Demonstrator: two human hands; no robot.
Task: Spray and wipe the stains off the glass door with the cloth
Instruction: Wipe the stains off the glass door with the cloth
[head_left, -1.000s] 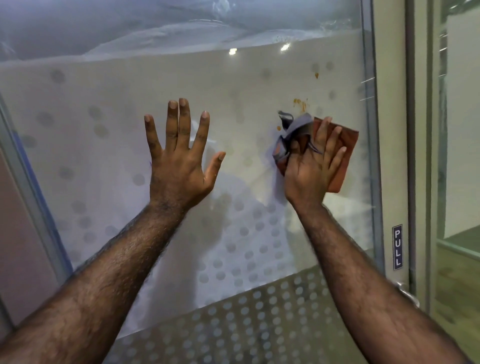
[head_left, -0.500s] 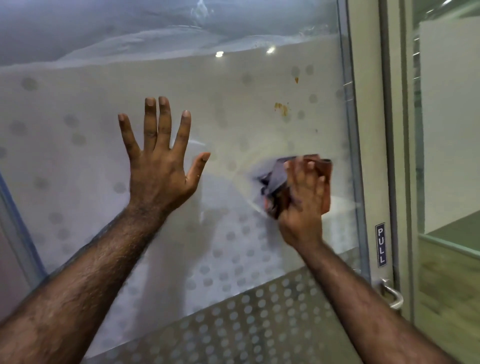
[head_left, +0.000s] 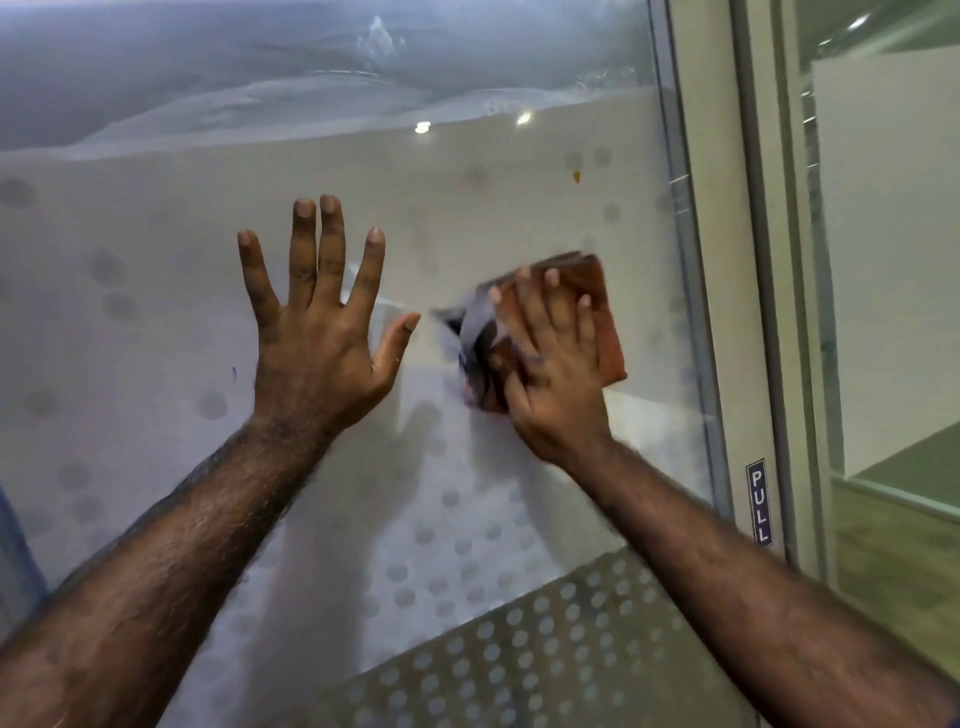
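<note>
The glass door fills the view, frosted with a pattern of grey dots. My right hand presses a crumpled rust-orange and grey cloth flat against the glass right of centre. My left hand rests flat on the glass to the left, fingers spread, holding nothing. A small orange stain sits on the glass above the cloth, near the door's right edge. No spray bottle is in view.
The door's metal frame runs down the right side, with a blue PULL label beside it. Further right is another glass panel. A perforated dotted band crosses the door's lower part.
My right hand swept the cloth down and then back up over the glass. The larger orange smear seen earlier near the cloth no longer shows. My left hand stayed planted.
</note>
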